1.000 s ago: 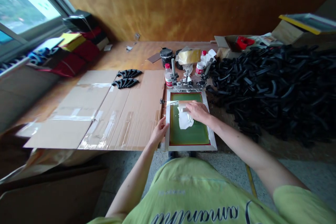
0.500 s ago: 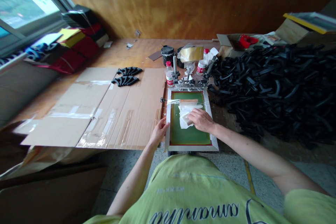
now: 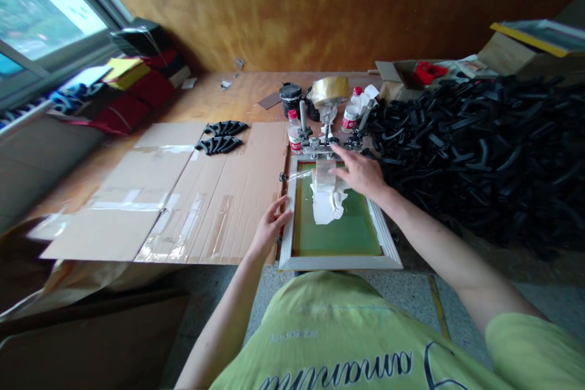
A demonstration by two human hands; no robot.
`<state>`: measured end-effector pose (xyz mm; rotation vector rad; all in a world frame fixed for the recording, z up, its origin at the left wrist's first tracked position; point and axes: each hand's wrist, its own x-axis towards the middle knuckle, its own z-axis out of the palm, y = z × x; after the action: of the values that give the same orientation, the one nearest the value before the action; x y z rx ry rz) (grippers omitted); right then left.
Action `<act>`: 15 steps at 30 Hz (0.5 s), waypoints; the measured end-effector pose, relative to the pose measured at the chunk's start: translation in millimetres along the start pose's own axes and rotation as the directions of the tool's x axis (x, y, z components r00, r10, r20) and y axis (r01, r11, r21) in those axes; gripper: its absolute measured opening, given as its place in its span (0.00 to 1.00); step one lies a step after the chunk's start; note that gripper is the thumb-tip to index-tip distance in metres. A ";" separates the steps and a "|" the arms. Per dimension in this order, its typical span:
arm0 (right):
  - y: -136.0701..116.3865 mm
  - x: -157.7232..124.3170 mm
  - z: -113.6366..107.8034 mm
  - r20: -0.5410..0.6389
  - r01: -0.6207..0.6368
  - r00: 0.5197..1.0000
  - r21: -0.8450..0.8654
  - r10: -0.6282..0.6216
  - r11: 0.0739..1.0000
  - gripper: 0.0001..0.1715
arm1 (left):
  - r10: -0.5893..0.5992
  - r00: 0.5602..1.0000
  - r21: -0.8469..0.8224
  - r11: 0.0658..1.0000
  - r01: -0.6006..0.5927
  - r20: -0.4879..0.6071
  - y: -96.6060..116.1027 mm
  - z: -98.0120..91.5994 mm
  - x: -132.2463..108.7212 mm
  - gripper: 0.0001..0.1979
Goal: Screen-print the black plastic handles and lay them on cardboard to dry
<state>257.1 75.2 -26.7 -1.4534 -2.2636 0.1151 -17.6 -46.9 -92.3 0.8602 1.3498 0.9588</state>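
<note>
A metal-framed screen (image 3: 340, 261) with a green mesh lies at the table's front edge, larger towards me and raised at its near end. White ink or film (image 3: 327, 207) covers the middle of the mesh. A pale scraper (image 3: 325, 174) stands at the upper part of the mesh. My right hand (image 3: 363, 175) is above the screen's upper right, fingers spread, holding nothing. My left hand (image 3: 271, 226) is at the frame's left side, fingers apart and loosely curled. Metal clamps (image 3: 322, 149) hold the frame's far end.
Two groups of black curved parts (image 3: 219, 145) lie on cardboard (image 3: 219, 195) at the left. A big pile of black parts (image 3: 475, 152) is on the right. Behind the clamps are a red-capped bottle (image 3: 295, 133), a black tub (image 3: 290, 97) and a yellow wrapped bundle (image 3: 329, 91).
My right hand has let go of the scraper and moved up and right, its fingers opening. The scraper is farther up the mesh. The near end of the frame looks wider and higher.
</note>
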 end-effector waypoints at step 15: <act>-4.7 -98.2 81.7 0.363 -0.148 0.911 -0.151 0.194 0.977 0.12 | 0.378 0.906 -0.173 0.896 -0.410 -0.192 108.5 37.2 29.7 0.28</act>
<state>253.8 0.1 -130.1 -1.8269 -2.4703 0.3453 12.4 23.7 -2.0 0.9314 1.1942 1.4848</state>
